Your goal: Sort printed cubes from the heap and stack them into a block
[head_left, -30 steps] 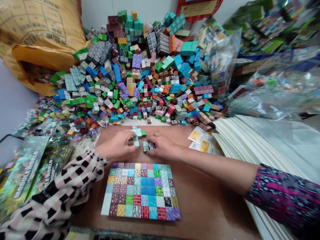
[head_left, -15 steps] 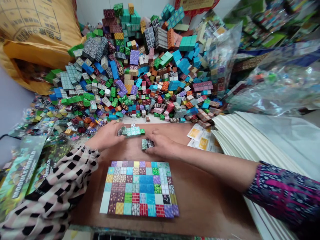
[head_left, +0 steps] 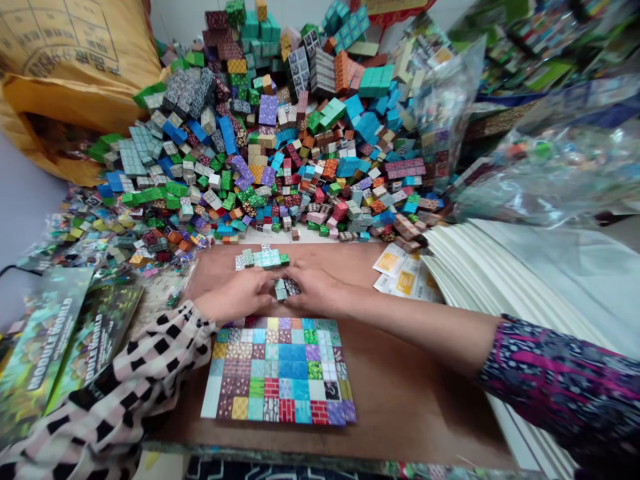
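Note:
My left hand (head_left: 241, 294) and my right hand (head_left: 316, 291) meet over the brown board, their fingers closed on opposite ends of a small group of grey-green and dark patterned cube blocks (head_left: 283, 289). Fingertips partly hide this group. Just behind it lies a row of pale mint and white patterned blocks (head_left: 267, 258) with a green one at its right end. In front of my hands rests a flat mosaic of many coloured block faces (head_left: 293, 360), its upper left edge partly covered by my left wrist.
A large heap of coloured blocks (head_left: 268, 110) fills the back. A yellow sack (head_left: 75, 60) stands at left, above printed booklets (head_left: 57, 327). At right are white sheets (head_left: 505, 267), small printed packets (head_left: 405, 273) and clear plastic bags (head_left: 555, 173).
My left hand has left the pale block row and moved right and nearer, to the blocks at my right hand. Those blocks and my right hand have shifted slightly left.

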